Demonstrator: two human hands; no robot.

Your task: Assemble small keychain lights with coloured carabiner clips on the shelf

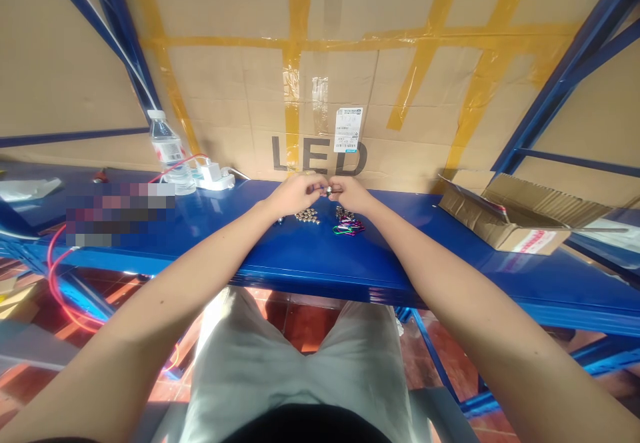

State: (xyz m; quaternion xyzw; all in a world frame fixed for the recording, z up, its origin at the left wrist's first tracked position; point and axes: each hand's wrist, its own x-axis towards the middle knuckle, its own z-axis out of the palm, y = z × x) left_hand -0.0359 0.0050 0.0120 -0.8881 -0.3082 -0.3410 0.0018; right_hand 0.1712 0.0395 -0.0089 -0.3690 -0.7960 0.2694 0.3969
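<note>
My left hand (297, 194) and my right hand (352, 194) meet above the blue shelf top (310, 260), fingertips pinched together. Between them is a small shiny metal piece (329, 191), its exact kind too small to make out. Just under my left hand lies a pile of small round brass-coloured metal pieces (307, 216). Below my right hand is a cluster of colourful carabiner-like clips (349, 227) in green, pink and purple, with small silvery metal parts (344, 212) behind them. A tiny dark item (281, 220) rests left of the brass-coloured pile.
An open cardboard box (520, 230) stands to the right. On the left are a water bottle (173, 156), a white charger on a power strip (213, 176) and a red cable (50, 256). A large taped carton (225, 96) walls off the back; blue posts (550, 90) flank it.
</note>
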